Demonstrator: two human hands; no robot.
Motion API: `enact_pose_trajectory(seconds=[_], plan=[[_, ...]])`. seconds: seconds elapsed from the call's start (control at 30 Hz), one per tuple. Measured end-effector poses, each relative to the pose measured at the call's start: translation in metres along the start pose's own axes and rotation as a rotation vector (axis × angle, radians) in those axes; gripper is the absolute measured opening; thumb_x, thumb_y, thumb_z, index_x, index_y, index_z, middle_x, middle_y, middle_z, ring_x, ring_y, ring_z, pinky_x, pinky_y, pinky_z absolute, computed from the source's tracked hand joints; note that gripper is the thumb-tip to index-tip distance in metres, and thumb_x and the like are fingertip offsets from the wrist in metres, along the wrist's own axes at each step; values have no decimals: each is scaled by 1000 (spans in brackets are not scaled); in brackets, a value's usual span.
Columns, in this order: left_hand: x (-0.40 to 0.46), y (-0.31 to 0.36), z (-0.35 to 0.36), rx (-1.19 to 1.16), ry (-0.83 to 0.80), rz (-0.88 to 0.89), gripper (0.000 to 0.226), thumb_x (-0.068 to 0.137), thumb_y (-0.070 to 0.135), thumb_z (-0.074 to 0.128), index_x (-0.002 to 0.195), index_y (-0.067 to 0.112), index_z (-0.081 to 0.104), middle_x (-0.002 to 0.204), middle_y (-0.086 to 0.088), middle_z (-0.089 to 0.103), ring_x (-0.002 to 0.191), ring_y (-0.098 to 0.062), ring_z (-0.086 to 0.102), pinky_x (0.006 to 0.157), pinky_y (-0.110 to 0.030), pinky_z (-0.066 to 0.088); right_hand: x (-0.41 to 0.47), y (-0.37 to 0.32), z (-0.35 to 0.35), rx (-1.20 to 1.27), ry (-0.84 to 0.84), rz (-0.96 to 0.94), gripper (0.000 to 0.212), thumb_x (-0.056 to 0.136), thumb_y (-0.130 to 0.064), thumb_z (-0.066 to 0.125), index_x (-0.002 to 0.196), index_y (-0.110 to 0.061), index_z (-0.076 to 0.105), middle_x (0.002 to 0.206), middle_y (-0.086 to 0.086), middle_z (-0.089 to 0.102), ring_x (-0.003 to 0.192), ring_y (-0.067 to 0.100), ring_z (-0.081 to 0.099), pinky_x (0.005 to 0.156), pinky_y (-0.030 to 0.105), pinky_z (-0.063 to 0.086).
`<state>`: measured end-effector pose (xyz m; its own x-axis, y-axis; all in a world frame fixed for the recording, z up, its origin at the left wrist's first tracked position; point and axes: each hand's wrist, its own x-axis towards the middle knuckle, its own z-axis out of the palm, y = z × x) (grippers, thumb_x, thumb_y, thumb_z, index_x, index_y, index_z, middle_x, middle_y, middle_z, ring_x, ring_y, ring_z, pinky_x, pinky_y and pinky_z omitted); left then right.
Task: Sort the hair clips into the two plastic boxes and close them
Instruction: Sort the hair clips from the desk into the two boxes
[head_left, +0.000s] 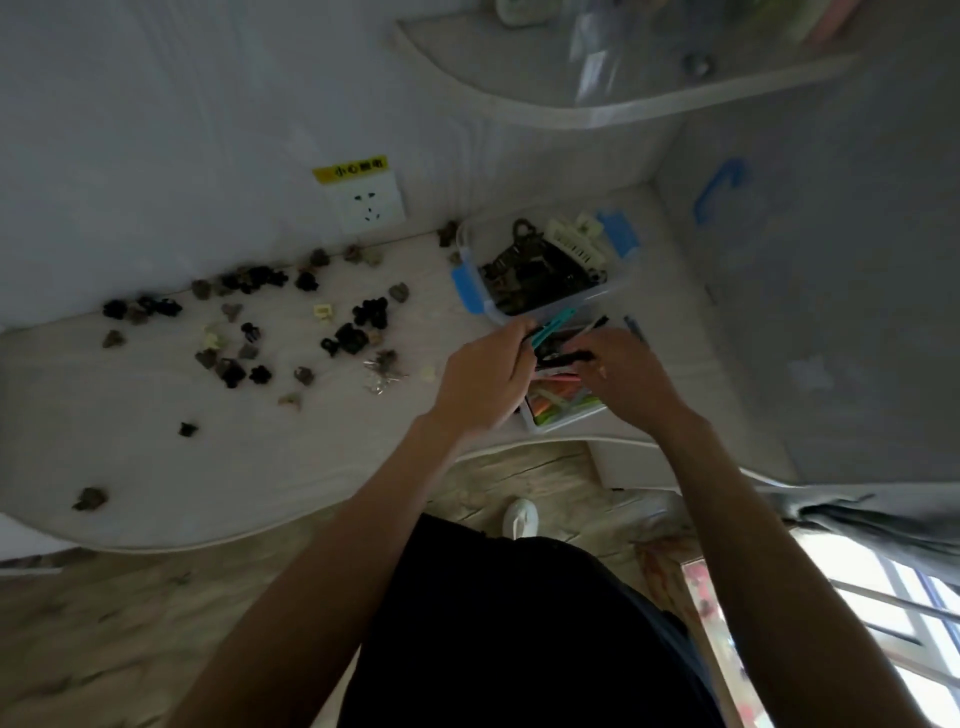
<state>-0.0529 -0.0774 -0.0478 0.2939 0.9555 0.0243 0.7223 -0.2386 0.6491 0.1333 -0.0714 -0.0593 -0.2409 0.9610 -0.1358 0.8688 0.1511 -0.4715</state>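
Observation:
Two clear plastic boxes stand at the desk's right. The far box has blue latches and holds dark and cream hair clips. The near box holds coloured long clips. Both hands hover over the near box. My left hand grips a bundle of long clips, one teal. My right hand pinches a black clip from that bundle. Several small black, brown and cream claw clips lie scattered over the desk to the left.
A wall socket with a yellow label sits above the desk. A curved shelf hangs overhead at the right. A grey panel with a blue handle bounds the right side. A white slipper lies on the floor.

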Motion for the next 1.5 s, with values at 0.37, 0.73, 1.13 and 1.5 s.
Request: enact_pose_trajectory(seconds=[0.37, 0.73, 1.13, 1.5], plan=[[38, 18, 44, 234, -90, 2, 42, 95, 23, 45, 137, 21, 44, 132, -10, 55, 114, -30, 54, 92, -41, 47, -23, 35, 2, -232, -65, -237, 34, 88, -25, 44, 108, -13, 67, 110, 14, 68, 97, 33, 64, 82, 41, 52], [-8, -10, 35, 254, 140, 112, 34, 87, 25, 54, 119, 15, 58, 117, -3, 62, 110, -24, 55, 94, -38, 46, -28, 21, -2, -53, 33, -57, 36, 94, -21, 43, 126, -8, 54, 135, 16, 48, 122, 33, 46, 100, 43, 41], [-32, -36, 36, 211, -37, -11, 57, 89, 50, 45, 136, 19, 42, 145, -2, 41, 138, -22, 31, 112, -43, 28, -7, 31, 6, -140, -198, -138, 41, 84, -42, 41, 92, -22, 75, 144, 5, 45, 131, 33, 38, 105, 48, 36], [-85, -96, -34, 59, 361, -229, 34, 88, 21, 52, 121, 15, 56, 121, -4, 59, 112, -18, 51, 93, -22, 36, 2, -98, 26, 224, 91, -286, 21, 86, -8, 50, 101, -9, 66, 108, 10, 64, 102, 27, 57, 89, 29, 42]])
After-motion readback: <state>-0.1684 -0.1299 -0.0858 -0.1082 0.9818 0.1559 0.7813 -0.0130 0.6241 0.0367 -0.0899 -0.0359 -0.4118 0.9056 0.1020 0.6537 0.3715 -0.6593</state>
